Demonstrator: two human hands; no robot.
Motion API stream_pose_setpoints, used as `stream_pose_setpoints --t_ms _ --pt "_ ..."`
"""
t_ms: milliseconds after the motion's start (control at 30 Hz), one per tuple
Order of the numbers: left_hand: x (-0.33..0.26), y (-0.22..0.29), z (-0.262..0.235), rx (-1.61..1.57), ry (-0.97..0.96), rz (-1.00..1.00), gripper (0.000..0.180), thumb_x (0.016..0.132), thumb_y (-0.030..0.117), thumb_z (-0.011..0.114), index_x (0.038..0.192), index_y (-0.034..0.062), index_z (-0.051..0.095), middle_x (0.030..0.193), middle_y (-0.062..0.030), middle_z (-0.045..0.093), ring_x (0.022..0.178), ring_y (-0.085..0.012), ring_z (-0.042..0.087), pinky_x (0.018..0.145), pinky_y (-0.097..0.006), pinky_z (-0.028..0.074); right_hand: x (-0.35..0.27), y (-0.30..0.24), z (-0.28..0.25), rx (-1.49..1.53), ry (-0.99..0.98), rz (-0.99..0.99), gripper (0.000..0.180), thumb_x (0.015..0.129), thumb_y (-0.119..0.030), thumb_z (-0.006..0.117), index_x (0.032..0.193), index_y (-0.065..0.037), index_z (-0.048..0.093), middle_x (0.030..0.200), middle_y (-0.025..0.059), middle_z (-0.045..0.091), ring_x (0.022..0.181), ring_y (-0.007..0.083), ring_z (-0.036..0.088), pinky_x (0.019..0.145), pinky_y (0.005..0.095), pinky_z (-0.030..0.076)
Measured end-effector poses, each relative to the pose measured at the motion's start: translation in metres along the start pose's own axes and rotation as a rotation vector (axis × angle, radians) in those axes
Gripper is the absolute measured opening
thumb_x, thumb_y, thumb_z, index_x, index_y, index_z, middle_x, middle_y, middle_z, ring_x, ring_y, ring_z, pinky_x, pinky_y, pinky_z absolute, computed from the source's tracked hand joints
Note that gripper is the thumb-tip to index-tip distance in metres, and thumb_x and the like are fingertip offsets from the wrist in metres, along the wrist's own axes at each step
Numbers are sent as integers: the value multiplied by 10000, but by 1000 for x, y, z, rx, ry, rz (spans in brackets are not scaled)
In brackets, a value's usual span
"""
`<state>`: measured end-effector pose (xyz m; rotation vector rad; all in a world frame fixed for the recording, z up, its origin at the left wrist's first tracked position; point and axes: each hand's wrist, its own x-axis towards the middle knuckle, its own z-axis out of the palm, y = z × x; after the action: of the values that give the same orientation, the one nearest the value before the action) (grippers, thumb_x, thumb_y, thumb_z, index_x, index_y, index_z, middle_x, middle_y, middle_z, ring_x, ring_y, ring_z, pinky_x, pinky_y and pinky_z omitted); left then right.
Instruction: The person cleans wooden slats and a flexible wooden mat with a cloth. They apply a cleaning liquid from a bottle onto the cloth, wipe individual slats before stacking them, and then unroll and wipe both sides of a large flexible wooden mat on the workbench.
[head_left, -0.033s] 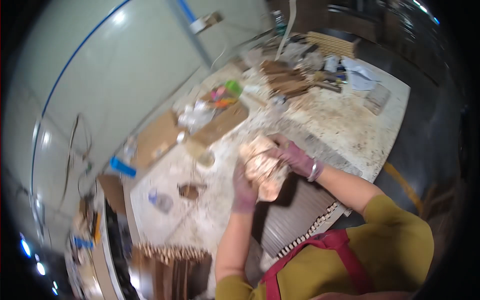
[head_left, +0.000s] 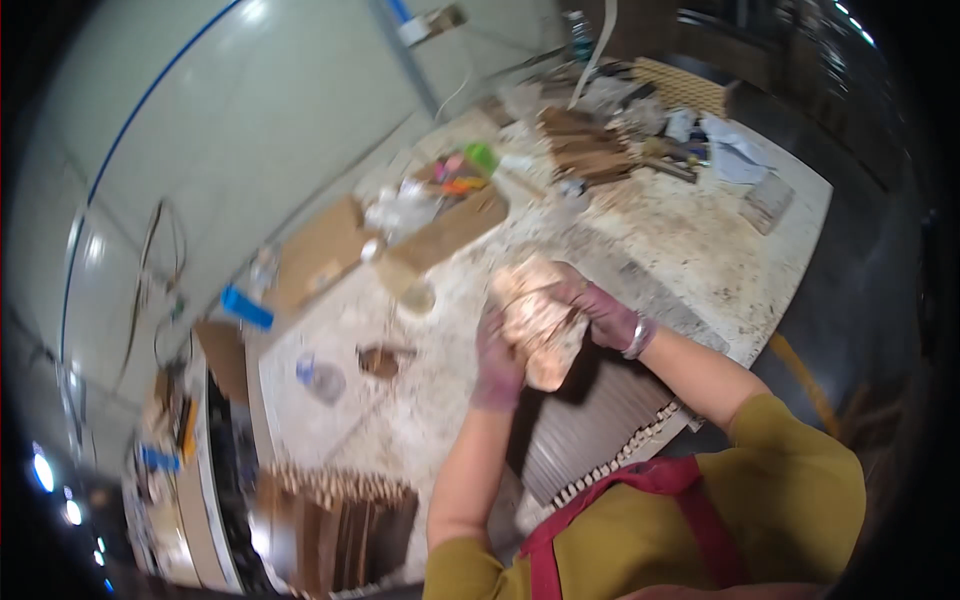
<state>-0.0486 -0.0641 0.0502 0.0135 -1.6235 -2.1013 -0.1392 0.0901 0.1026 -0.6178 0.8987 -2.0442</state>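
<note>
Both of my gloved hands hold a crumpled, brown-stained, pale cloth [head_left: 540, 315] above the worktable. My left hand [head_left: 497, 365] grips its left side, the thumb and fingers partly hidden by the folds. On the upper right, my right hand [head_left: 597, 305] has its fingers closed on the cloth's edge. Both gloves are mauve, and a bracelet circles the right wrist. Below the cloth lies a panel of dark grey-brown strips [head_left: 590, 425] set side by side, with pale ends along its near edge. My hands partly cover its far side.
Stacked brown wooden strips [head_left: 340, 540] stand at the near left. A cardboard box [head_left: 455, 230] with plastic bags and colourful items sits farther back, near a clear cup [head_left: 415, 295] and a spray bottle [head_left: 322, 380]. More brown pieces [head_left: 585, 148] lie at the back.
The whole view has shifted slightly. My hands still hold the cloth, whose folds and lower end look slightly different; the right fingers have shifted a little on it.
</note>
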Motion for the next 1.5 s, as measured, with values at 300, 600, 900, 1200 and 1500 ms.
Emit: stream_pose_setpoints --t_ms 300,600,900,1200,1500 --pt "12 14 -93 212 546 47 370 949 170 602 1288 47 517 1179 -65 572 1036 -141 548 878 -291 478 47 -6 -1 -262 24 235 533 921 -245 617 1368 -39 413 1221 117 604 1068 217 624 926 365 528" --pt "29 -31 -167 389 723 82 568 939 4 544 1462 55 328 1459 -142 336 1262 -257 457 1028 -339 430 293 8 117 -1607 -348 -1088 455 816 -144 616 1264 -147 539 1287 197 523 1175 375 544 967 424 478" --pt "79 -47 -195 907 656 141 742 887 276 638 1497 98 255 1528 -147 273 1387 -297 305 1109 -454 329 291 105 57 -1531 -281 -847 516 783 -25 546 1282 -157 559 1414 175 449 1289 377 446 1089 417 360" --pt "144 -68 -137 1865 -2 10 847 712 239 754 1462 268 364 1478 -87 369 1396 -350 295 1110 -625 198 209 143 -167 78 445 -164 475 856 -2 502 1330 -23 479 1216 146 586 1086 274 600 924 398 523" --pt "162 -82 -158 2039 -108 69 651 805 140 602 1422 259 433 1368 -94 466 1311 -322 416 1058 -587 291 178 127 -139 164 472 14 530 904 36 448 1418 -72 387 1332 137 519 1175 293 564 933 441 538"
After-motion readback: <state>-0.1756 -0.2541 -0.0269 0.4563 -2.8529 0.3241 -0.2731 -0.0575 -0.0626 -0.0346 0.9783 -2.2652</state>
